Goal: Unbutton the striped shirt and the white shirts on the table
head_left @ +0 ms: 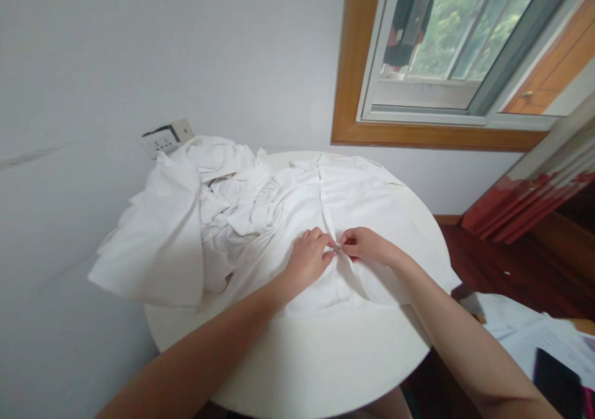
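Note:
A white garment (367,202) lies spread over a round white table (297,360), a seam-like front edge running down its middle. Along that edge, my left hand (310,255) pinches the fabric between thumb and fingertips. Just to its right, my right hand (365,245) pinches the same spot, its fingertips almost meeting those of the left. Whether a button sits between the fingers is too small to tell. The cloth lifts into a small fold below them. To the left, more white fabric (242,202) is bunched up, and a broad flap (162,245) hangs past the table's edge.
A wall socket (160,141) sits behind the bunched cloth. The wood-framed window (341,66) is at the back right, beside a red and white curtain (525,196). Papers (539,338) and a dark flat object (555,375) lie at the lower right.

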Tool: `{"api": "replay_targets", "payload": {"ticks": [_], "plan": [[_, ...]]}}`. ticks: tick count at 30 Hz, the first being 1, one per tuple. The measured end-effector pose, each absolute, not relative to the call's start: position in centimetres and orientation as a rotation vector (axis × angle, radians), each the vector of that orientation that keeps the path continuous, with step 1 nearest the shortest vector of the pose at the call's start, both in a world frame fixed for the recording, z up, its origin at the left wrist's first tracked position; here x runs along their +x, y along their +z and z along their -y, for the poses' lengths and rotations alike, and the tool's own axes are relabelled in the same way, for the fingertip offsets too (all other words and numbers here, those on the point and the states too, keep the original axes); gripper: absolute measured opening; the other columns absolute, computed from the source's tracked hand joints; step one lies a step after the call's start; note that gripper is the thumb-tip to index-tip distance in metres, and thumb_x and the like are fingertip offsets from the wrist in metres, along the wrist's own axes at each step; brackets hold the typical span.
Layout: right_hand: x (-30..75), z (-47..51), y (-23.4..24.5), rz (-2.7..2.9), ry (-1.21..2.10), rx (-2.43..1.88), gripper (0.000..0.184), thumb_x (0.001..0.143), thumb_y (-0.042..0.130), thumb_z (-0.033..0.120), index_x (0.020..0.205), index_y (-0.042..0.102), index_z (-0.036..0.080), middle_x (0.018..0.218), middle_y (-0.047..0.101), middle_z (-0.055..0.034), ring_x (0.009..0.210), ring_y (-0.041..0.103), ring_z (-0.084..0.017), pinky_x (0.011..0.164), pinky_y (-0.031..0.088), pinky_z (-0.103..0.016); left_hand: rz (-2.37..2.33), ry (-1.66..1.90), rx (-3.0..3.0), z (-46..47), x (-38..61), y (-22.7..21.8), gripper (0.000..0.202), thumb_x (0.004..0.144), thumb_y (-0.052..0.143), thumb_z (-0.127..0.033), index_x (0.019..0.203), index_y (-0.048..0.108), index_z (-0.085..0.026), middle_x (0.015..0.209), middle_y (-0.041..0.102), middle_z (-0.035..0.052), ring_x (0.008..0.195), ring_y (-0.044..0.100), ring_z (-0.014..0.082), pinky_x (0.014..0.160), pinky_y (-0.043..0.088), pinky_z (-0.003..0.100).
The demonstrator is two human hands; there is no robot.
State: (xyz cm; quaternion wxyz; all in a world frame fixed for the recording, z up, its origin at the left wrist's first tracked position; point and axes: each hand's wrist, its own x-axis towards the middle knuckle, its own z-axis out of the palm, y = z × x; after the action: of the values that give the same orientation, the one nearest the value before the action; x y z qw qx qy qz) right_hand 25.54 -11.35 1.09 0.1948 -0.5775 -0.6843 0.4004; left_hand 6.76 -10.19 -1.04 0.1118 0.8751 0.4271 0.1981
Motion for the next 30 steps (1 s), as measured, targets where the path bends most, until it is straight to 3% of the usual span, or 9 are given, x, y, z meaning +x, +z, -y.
{"api": "replay_targets", "payload": {"ticks": [9,14,19,23,30], "plan": [[25.7,11.9,1.3,1.726,1.269,-1.532,0.013,0.071,0.057,0.026,0.075,0.063,0.015,0.058,0.056,0.003,0.053,0.05,-0.01,0.053,0.038,-0.021,-1.312,0.488,2.619,10.2,7.1,-1.0,0.01,0.088,0.057,-0.028,0.093,0.061,-0.02,0.099,0.059,0.0048,0.095,0.057,0.0211,0.081,0.043,0.034],[25.2,12.1,1.9,1.634,1.216,-1.455,0.016,0.073,0.058,0.031,0.075,0.061,0.016,0.059,0.056,0.0031,0.055,0.051,-0.01,0.054,0.04,-0.022,-1.242,0.467,2.651,10.0,7.0,-1.0,0.017,0.092,0.047,-0.026,0.084,0.06,-0.018,0.083,0.059,0.0046,0.078,0.057,0.0186,0.072,0.042,0.03],[24.7,11.9,0.4,1.668,1.19,-1.453,0.013,0.072,0.058,0.029,0.073,0.059,0.016,0.058,0.057,0.0023,0.054,0.052,-0.011,0.053,0.039,-0.021,-1.127,0.513,2.388,8.8,6.5,-1.1,0.017,0.086,0.051,-0.023,0.073,0.062,-0.018,0.072,0.06,0.0014,0.069,0.054,0.0152,0.064,0.039,0.026],[24.6,11.7,-0.3,1.704,1.158,-1.443,0.011,0.073,0.057,0.027,0.074,0.061,0.016,0.059,0.059,0.002,0.055,0.053,-0.011,0.053,0.039,-0.021,-1.069,0.502,2.141,7.9,5.9,-1.2,0.024,0.084,0.052,-0.033,0.073,0.064,-0.016,0.063,0.058,-0.0008,0.061,0.051,0.0132,0.057,0.037,0.024],[24.4,11.8,0.2,1.798,1.07,-1.391,0.012,0.074,0.055,0.023,0.078,0.064,0.015,0.062,0.062,0.0015,0.058,0.054,-0.011,0.057,0.042,-0.021,-1.014,0.511,1.996,7.4,5.7,-1.6,0.026,0.082,0.051,-0.034,0.078,0.067,-0.014,0.069,0.063,0.0011,0.065,0.054,0.0139,0.061,0.041,0.024]]}}
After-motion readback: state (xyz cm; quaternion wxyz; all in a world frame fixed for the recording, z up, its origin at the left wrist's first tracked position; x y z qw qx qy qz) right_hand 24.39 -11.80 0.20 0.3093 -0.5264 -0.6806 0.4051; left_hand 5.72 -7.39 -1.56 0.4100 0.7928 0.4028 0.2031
